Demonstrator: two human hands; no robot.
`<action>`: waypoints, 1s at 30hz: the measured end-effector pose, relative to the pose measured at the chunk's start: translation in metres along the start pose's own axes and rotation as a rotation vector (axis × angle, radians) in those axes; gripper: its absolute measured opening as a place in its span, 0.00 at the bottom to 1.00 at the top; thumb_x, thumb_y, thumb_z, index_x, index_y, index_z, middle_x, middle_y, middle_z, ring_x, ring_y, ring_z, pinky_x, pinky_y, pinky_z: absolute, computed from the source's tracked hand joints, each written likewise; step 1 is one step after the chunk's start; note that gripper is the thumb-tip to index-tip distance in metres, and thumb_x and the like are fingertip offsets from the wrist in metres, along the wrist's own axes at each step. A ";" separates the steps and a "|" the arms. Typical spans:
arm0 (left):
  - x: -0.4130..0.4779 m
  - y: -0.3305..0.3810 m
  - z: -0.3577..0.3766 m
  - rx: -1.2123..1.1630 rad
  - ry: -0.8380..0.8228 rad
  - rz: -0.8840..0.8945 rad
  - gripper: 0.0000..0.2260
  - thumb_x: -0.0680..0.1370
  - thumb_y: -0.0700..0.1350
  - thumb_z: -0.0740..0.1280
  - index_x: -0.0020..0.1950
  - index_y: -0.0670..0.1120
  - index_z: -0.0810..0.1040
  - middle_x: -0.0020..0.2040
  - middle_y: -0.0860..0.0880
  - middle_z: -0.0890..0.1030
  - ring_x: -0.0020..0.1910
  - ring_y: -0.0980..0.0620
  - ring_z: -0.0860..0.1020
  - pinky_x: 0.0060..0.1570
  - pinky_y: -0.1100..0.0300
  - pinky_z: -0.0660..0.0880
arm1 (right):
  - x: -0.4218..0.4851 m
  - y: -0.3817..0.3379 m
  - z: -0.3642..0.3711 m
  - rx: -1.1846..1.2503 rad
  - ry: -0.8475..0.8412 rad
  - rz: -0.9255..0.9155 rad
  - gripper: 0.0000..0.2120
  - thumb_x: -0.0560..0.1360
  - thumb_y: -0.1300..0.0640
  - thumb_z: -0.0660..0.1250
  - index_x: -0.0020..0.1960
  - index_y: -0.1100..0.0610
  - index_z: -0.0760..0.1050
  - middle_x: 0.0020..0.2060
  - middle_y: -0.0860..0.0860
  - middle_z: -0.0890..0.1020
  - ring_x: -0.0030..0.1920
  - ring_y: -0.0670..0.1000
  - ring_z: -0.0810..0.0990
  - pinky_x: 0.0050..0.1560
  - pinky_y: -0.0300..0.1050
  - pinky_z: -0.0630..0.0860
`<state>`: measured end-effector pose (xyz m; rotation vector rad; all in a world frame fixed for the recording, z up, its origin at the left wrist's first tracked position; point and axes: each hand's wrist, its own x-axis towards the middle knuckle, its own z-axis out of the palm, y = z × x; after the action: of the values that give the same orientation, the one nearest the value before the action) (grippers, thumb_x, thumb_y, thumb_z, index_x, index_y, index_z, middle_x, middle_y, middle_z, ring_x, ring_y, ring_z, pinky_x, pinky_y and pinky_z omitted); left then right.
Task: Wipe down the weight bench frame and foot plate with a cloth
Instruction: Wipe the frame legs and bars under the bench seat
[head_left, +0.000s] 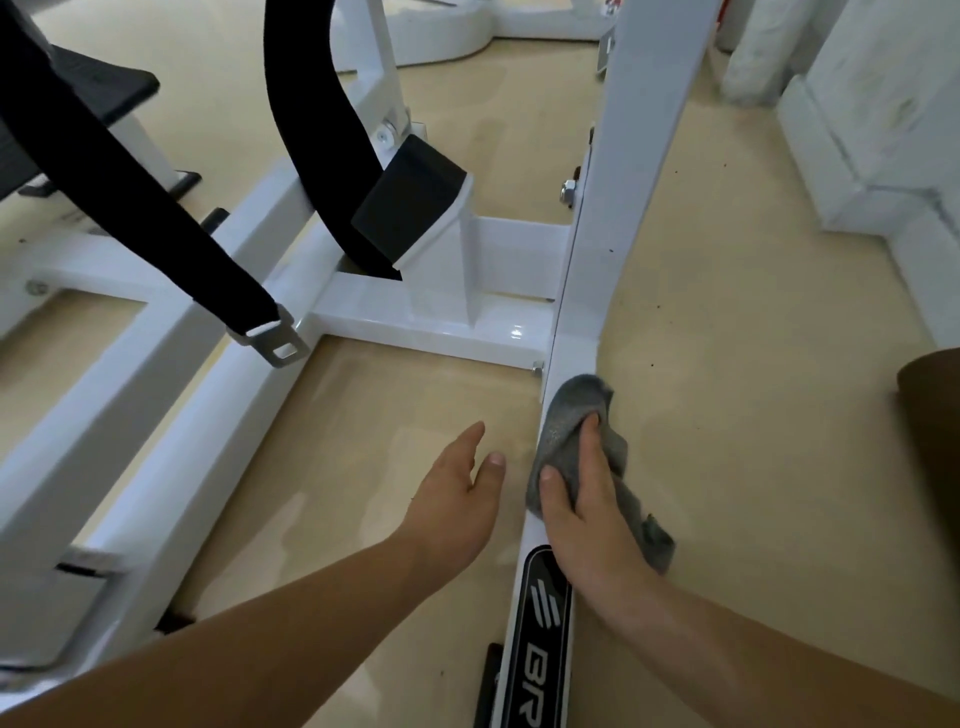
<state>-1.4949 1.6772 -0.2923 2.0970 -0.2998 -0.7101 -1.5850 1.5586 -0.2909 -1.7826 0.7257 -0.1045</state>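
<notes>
A white weight bench frame (447, 332) spreads across the beige floor, with a long base rail (597, 249) running from bottom centre toward the upper right. My right hand (582, 509) grips a crumpled grey cloth (571, 421) and presses it onto that rail, just above a black logo plate (545, 623). My left hand (462, 488) hovers over the floor to the left of the rail, fingers straight, holding nothing. A black-topped foot plate (410, 202) stands tilted on the frame's cross member.
Two black straps (119, 171) hang over the frame at the left, one ending in a metal buckle (275, 343). White wall base blocks (872, 156) line the right side. A brown object (935, 415) shows at the right edge. More white equipment stands at the back.
</notes>
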 end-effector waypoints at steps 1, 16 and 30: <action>-0.001 -0.003 -0.001 -0.002 0.000 -0.010 0.25 0.86 0.56 0.57 0.83 0.56 0.57 0.81 0.56 0.62 0.79 0.55 0.63 0.79 0.49 0.61 | -0.002 0.001 0.000 -0.002 0.010 0.010 0.36 0.85 0.50 0.58 0.82 0.40 0.37 0.82 0.41 0.46 0.81 0.45 0.50 0.73 0.37 0.51; -0.022 -0.018 0.005 -0.049 -0.029 -0.053 0.26 0.86 0.54 0.57 0.84 0.54 0.57 0.82 0.54 0.62 0.78 0.55 0.64 0.78 0.54 0.61 | -0.012 0.004 0.005 -0.160 -0.027 -0.007 0.42 0.83 0.41 0.59 0.80 0.43 0.28 0.83 0.45 0.40 0.82 0.49 0.49 0.73 0.41 0.52; -0.101 -0.049 0.017 0.016 0.001 -0.051 0.22 0.86 0.55 0.56 0.81 0.54 0.64 0.77 0.56 0.70 0.70 0.63 0.66 0.69 0.66 0.61 | -0.123 0.033 0.030 -0.027 -0.083 0.030 0.42 0.81 0.41 0.61 0.77 0.33 0.31 0.80 0.34 0.42 0.79 0.37 0.49 0.76 0.37 0.53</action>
<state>-1.5885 1.7403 -0.3020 2.1269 -0.2531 -0.7383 -1.6849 1.6425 -0.2961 -1.7906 0.6966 -0.0002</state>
